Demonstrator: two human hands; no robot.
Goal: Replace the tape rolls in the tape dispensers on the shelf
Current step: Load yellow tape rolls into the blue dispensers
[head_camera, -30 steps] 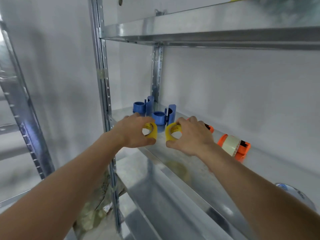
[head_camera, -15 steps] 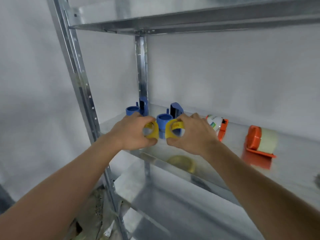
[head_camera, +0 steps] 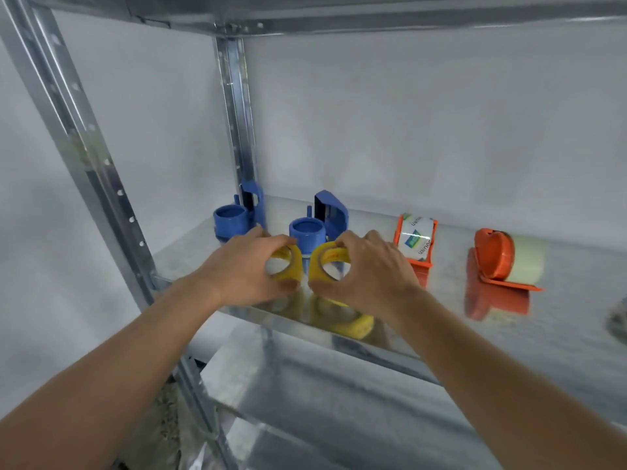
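Two blue dispensers (head_camera: pixel 307 228) are standing just behind your hands, blocking a straight reach to the back wall. Bare shelf (head_camera: pixel 451 317) is lying open between them and the orange dispensers (head_camera: pixel 415 240), though something blurred is sitting far right.

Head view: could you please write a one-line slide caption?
Each hand, left hand and right hand, holds a yellow tape roll before blue dispensers on a metal shelf.

The shelf (head_camera: pixel 441 337) was glossy galvanised metal that mirrored the smooth yellow tape rolls (head_camera: pixel 288 266) pinched in the fingers (head_camera: pixel 342 245), while beyond the fingertips stood matt blue plastic dispensers (head_camera: pixel 307 232) and, rightward, shiny orange plastic ones (head_camera: pixel 492 259).
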